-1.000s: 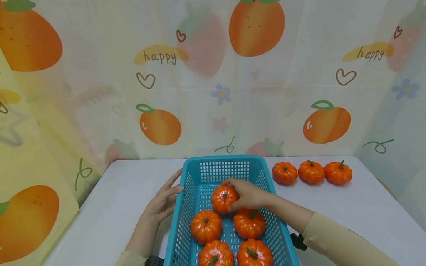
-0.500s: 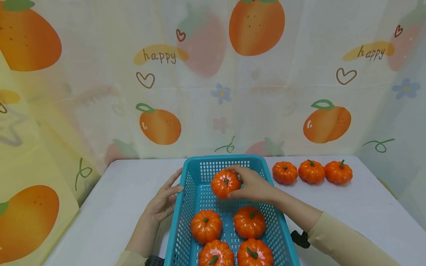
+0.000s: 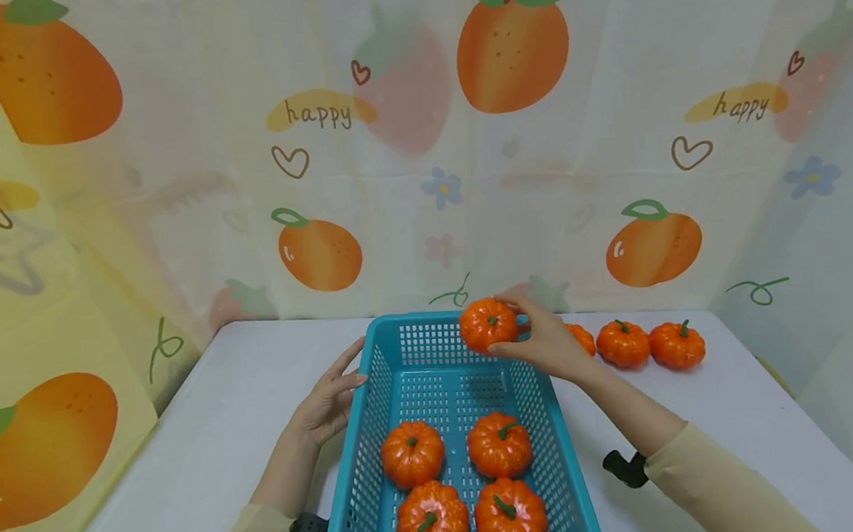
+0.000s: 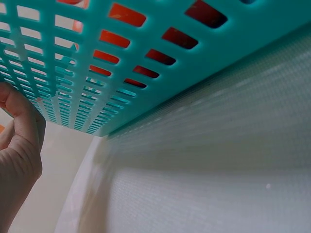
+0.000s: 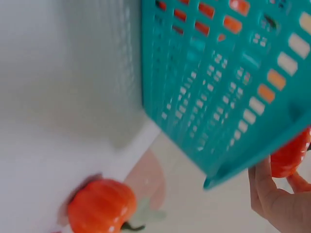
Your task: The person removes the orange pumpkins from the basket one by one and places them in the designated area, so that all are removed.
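Note:
My right hand (image 3: 549,344) grips a small glossy orange pumpkin (image 3: 488,325) with a green stem, thumb below and fingers at its far side. It is raised at the back right corner of the blue plastic basket (image 3: 356,426), overlapping the rim in the head view. The right wrist view has that pumpkin (image 5: 287,158) above the basket rim. My left hand (image 3: 325,407) rests against the basket's left side, its fingers stretched along the rim. Inside the basket's near half sit several pumpkins (image 3: 414,453) in two rows.
To the right of the basket, three more pumpkins (image 3: 624,344) stand in a row on the white table (image 3: 711,436); my right hand partly covers the nearest. A fruit-printed curtain (image 3: 408,217) hangs behind the table. Dark bands with camera mounts (image 3: 310,527) sit at both wrists.
My right hand has lifted the pumpkin from the basket's middle, moving it up, back and right to the far rim. The left hand and the basket have stayed in place.

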`<state>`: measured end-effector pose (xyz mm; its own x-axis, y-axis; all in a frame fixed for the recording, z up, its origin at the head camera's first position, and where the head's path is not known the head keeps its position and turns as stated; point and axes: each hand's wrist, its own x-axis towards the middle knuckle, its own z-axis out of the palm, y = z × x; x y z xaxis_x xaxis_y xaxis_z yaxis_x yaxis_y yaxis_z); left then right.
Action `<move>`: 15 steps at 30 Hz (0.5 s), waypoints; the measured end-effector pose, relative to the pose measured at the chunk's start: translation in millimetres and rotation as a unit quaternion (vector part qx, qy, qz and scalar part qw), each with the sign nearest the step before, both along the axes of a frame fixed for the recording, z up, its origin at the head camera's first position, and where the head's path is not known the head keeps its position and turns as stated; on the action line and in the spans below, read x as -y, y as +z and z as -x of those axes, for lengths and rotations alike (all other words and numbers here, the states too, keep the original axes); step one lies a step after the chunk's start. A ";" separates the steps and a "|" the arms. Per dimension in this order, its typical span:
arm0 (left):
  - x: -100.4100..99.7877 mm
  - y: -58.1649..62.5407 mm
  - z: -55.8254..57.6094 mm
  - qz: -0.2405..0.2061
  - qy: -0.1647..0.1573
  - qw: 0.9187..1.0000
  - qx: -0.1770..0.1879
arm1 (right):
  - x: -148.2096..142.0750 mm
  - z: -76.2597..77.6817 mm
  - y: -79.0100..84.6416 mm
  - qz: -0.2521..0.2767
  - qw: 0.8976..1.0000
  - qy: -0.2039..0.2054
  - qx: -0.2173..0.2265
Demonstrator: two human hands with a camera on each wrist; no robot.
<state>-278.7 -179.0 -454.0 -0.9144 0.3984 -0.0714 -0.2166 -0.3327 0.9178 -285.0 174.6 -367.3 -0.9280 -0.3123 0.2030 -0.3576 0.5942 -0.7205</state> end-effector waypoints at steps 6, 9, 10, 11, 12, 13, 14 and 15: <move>0.7 -0.4 -0.1 0.000 0.003 1.000 0.000 | -24.8 5.0 4.7 0.003 0.999 -0.042 0.003; 0.5 0.5 -0.6 -0.004 0.005 1.000 0.001 | -36.5 7.1 5.9 0.001 0.998 -0.064 0.007; 0.3 0.8 -0.7 -0.004 0.005 1.000 0.002 | -40.4 7.6 6.2 0.002 0.997 -0.072 0.010; 0.1 1.2 -1.0 -0.006 0.005 1.000 0.002 | -44.4 8.0 6.4 0.002 0.997 -0.079 0.014; -0.1 1.6 -1.3 -0.007 0.005 1.000 0.003 | -48.5 8.0 6.7 0.004 0.996 -0.086 0.018; -0.4 1.9 -1.6 -0.007 0.004 1.000 0.003 | -52.6 7.7 7.1 0.007 0.995 -0.092 0.024; -0.6 2.3 -2.0 -0.007 0.003 1.000 0.004 | -56.4 7.1 7.9 0.012 0.995 -0.097 0.029; -0.8 2.7 -2.3 -0.008 0.002 1.000 0.005 | -60.6 6.6 8.5 0.013 0.994 -0.103 0.033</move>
<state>-276.4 -178.2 -451.3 -0.9154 0.3958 -0.0737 -0.2238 -0.3481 0.9104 -291.6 235.2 -358.8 -0.9833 -0.1093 0.1457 -0.1818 0.6304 -0.7547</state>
